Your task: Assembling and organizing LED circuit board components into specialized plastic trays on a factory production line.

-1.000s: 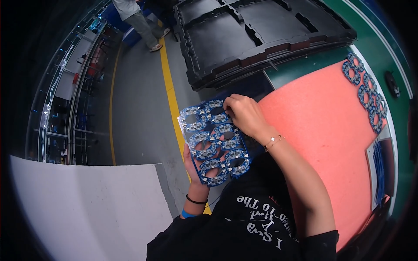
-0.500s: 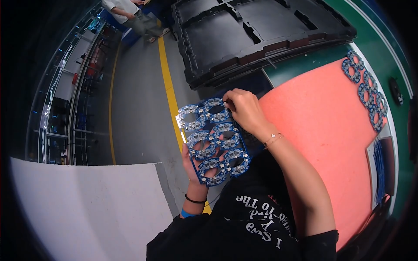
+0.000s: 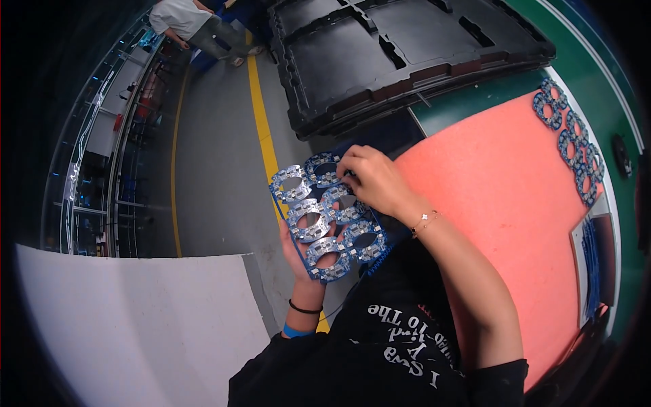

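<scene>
A blue circuit board panel [image 3: 341, 247], made of several joined rings dotted with small parts, is held up in front of my body. My left hand [image 3: 293, 254] supports it from behind and along its left edge, and skin shows through some ring holes. At the panel's upper right, my right hand [image 3: 377, 180] has its fingers bent and closed on the edge of a ring. Those fingertips are partly hidden. The right column of rings looks tilted against the left one. A jagged blue edge shows at the panel's lower right.
Stacked black plastic trays [image 3: 413, 54] stand ahead. On the right, a pink mat [image 3: 488, 190] covers the green table, with joined ring boards [image 3: 573, 146] along its far edge. A white panel [image 3: 135, 312] is at lower left. Another person [image 3: 196, 30] stands in the aisle.
My right hand has moved slightly left and down along the panel's edge. The panel has tilted, its right column now angled against the left. The other person's arm has shifted.
</scene>
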The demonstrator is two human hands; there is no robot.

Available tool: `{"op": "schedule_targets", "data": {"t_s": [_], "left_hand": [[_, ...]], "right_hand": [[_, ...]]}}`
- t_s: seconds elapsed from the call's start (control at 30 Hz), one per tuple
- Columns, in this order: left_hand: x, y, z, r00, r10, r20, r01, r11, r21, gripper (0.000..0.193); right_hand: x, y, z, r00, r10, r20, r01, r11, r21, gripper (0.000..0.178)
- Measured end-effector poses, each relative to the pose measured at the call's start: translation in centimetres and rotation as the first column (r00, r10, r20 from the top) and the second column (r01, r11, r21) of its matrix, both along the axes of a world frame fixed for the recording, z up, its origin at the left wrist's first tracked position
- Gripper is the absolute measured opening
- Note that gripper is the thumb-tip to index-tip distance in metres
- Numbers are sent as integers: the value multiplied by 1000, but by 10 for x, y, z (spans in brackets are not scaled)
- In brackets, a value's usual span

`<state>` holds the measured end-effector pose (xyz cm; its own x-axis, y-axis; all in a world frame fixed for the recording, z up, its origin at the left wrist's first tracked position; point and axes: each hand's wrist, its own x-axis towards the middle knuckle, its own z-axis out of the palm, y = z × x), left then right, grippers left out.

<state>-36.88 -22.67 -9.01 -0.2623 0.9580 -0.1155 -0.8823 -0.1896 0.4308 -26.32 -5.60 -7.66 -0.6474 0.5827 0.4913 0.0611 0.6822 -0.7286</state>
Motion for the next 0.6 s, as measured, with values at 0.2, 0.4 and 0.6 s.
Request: {"op": "schedule_targets", "data": {"t_s": [0.2,0.4,0.6], "left_hand": [[1,18,14,953,292,-85,-303,935,-185,61],[1,26,12,956,268,-122,-287,942,-174,64],[-2,31,15,949,302,-94,-314,934,-171,62]], "right_hand": [[-5,-20,12,837,539,89,-499,821,-278,14],[-1,-28,15,818,546,181,-491,827,-275,14],[-4,-24,9,848,516,122,-486,848,-210,14]]}}
